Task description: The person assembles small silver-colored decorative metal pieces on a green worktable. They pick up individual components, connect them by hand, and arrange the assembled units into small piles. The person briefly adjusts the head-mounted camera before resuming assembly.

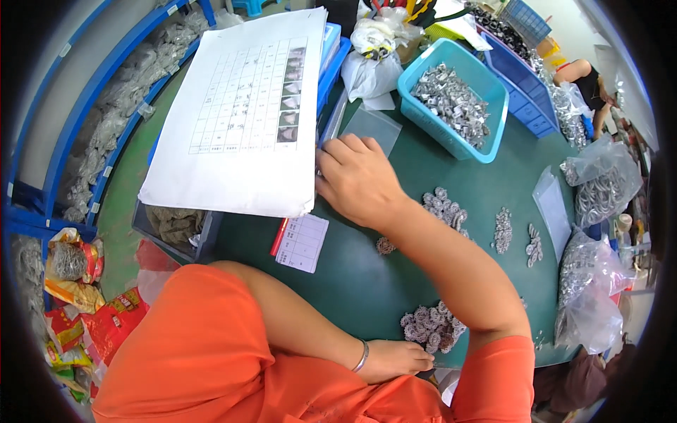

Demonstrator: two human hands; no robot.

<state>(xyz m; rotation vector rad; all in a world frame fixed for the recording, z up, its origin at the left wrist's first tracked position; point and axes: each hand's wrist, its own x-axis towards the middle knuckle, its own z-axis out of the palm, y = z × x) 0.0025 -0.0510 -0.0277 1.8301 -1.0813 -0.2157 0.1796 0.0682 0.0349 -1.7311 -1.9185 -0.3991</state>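
My right hand (361, 180) reaches across the table to the right edge of a stack of printed sheets (233, 169). Its fingers are curled and closed at that edge; whatever they grip is hidden. My left hand (395, 358), with a silver bangle (362, 356) at the wrist, rests low by the table's near edge. Its fingers lie flat, beside a pile of small grey ring-shaped pieces (430, 326). More such pieces form a heap (446, 210) under my right forearm. Below the sheets lie a small printed card (303, 243) and a red pen-like stick (280, 237).
A turquoise basket (451, 121) of metal parts stands at the back, near a blue bin (525, 106). Clear bags of metal pieces (592, 303) line the right side. Smaller piles (503, 231) lie right of my forearm. Another person (589, 84) is at the far right.
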